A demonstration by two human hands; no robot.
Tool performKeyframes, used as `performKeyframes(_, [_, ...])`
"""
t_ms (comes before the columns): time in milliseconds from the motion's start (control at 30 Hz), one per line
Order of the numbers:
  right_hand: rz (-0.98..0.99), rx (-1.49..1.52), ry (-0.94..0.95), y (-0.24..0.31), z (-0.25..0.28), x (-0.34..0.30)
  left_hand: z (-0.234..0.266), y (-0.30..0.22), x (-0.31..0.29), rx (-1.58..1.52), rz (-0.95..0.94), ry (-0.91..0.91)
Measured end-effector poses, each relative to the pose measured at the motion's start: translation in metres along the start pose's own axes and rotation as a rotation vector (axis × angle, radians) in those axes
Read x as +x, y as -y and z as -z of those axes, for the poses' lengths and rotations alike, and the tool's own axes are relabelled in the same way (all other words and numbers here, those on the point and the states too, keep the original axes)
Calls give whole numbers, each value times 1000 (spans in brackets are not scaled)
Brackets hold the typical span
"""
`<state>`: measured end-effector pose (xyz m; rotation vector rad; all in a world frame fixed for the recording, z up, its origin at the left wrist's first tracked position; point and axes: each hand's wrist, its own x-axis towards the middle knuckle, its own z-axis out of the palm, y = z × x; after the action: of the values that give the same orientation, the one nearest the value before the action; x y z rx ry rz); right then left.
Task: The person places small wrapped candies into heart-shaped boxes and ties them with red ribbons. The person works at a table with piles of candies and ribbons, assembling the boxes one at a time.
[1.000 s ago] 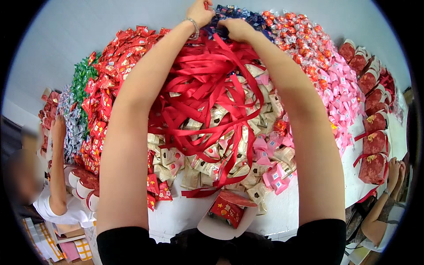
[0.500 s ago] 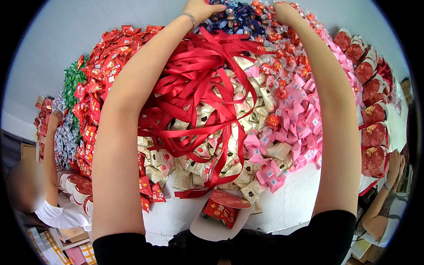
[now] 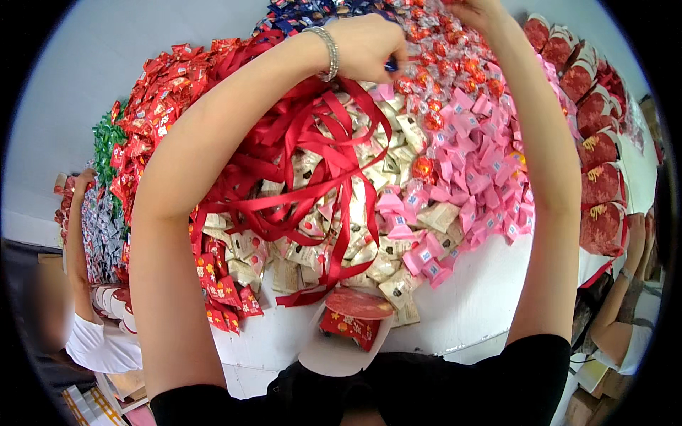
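My left hand (image 3: 369, 48) is closed over the pile, its wrist in a beaded bracelet, with a dark blue wrapped candy (image 3: 391, 64) peeking out from the curled fingers. At the top edge, partly cut off, my right hand (image 3: 477, 11) has bent fingers over the red-orange twist-wrapped candies (image 3: 433, 50); what it grips is hard to make out. Beneath my left forearm lie tangled red ribbons (image 3: 291, 142) on cream-coloured packets (image 3: 398, 280). Close to my body stands an opened white box (image 3: 334, 355) with a red lid, holding red packets (image 3: 352, 326).
Pink wrapped candies (image 3: 483, 170) heap on the right, red packets (image 3: 174, 85) and green candies (image 3: 108, 142) on the left, blue ones (image 3: 291, 14) at the back. Several red-and-white boxes (image 3: 600, 188) line the right. Other people work at both sides, one in a white sleeve (image 3: 99, 348).
My left hand has come off the blue candies, moving right and nearer with one of them in it. My right hand has lifted slightly toward the top edge.
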<state>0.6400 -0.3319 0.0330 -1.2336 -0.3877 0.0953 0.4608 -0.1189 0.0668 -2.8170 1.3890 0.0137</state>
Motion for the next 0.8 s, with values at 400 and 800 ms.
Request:
performKeyframes(400, [409,-1786,479,-50,-138,-172,-45,46,-6,54,143,99])
performKeyframes(800, [123,-791,363,8,-90,-178,9,20,-63,-705,381,-177])
